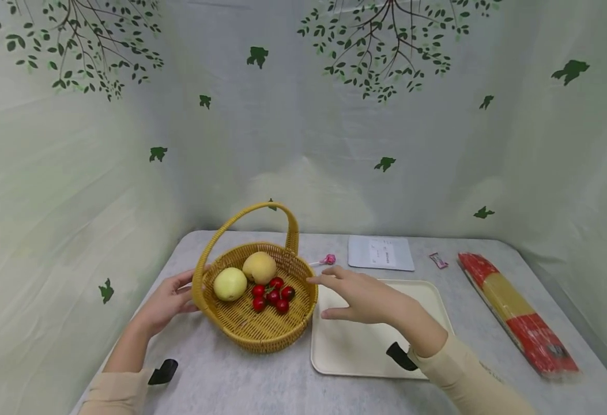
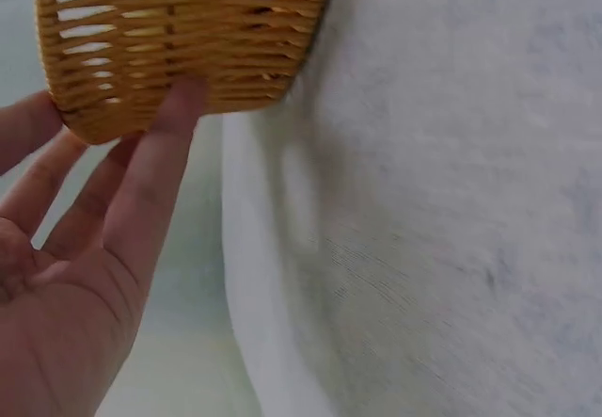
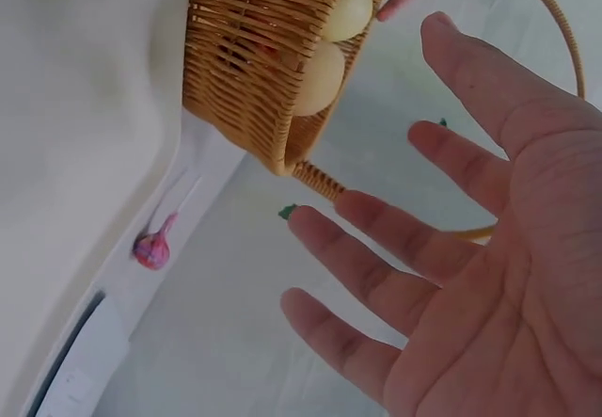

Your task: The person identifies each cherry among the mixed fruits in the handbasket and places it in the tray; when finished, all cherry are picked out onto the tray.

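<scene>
A yellow wicker basket (image 1: 261, 340) with a tall arched handle stands left of centre on the table. Inside lie two pale yellow round fruits (image 1: 230, 284) and a cluster of several red cherry tomatoes (image 1: 273, 297). My left hand (image 1: 163, 302) is at the basket's left side; in the left wrist view the thumb touches the woven wall (image 2: 188, 40), its fingers fairly straight. My right hand (image 1: 362, 297) hovers over the cream tray (image 1: 345, 351), fingertips close to the basket's right rim. The right wrist view shows its spread fingers apart from the basket, palm bare.
A pink-wrapped lollipop (image 1: 329, 259) lies behind the tray, beside a pale flat packet (image 1: 381, 252) with a label. Farther right are a small pink wrapped candy (image 1: 438, 260) and a long red and yellow package (image 1: 516, 314). Fabric walls (image 1: 324, 190) enclose the table's back and sides.
</scene>
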Action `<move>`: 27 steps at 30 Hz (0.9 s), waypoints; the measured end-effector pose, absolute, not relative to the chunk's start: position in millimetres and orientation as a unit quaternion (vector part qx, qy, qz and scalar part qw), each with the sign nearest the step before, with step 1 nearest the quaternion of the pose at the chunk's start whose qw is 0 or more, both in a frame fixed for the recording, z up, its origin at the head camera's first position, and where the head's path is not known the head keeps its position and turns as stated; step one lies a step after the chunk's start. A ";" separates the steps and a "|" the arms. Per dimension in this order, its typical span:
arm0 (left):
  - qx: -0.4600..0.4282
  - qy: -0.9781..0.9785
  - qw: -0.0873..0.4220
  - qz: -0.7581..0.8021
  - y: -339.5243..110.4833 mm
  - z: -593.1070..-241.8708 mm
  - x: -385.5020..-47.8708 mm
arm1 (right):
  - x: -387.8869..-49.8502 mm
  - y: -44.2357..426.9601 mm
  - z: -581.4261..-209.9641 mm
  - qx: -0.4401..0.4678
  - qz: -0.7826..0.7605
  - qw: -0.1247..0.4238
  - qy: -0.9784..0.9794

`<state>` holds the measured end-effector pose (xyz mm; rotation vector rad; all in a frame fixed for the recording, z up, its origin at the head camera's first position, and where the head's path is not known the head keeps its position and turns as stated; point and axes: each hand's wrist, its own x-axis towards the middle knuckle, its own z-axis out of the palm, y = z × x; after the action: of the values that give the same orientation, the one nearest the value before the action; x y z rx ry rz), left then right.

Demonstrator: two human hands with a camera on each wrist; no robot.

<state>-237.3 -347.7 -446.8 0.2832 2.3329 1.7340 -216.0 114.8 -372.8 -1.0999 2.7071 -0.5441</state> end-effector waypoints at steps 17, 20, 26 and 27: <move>0.070 0.769 0.131 0.621 -354.2 -460.4 -240.3 | -272.2 55.3 -362.3 -0.397 -0.200 0.166 0.880; 0.066 0.768 0.133 0.623 -353.6 -459.6 -239.1 | -282.3 43.4 -363.0 -0.395 -0.197 0.186 0.878; 0.059 0.769 0.136 0.622 -352.0 -458.7 -239.8 | -299.3 23.0 -364.9 -0.379 -0.185 0.222 0.879; 0.060 0.768 0.135 0.623 -352.0 -458.6 -239.7 | -301.3 19.9 -364.5 -0.377 -0.182 0.228 0.879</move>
<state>-239.7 -352.0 -458.6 0.1734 2.2250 1.8042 -301.3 19.9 -364.5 -1.0383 2.4202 -0.5018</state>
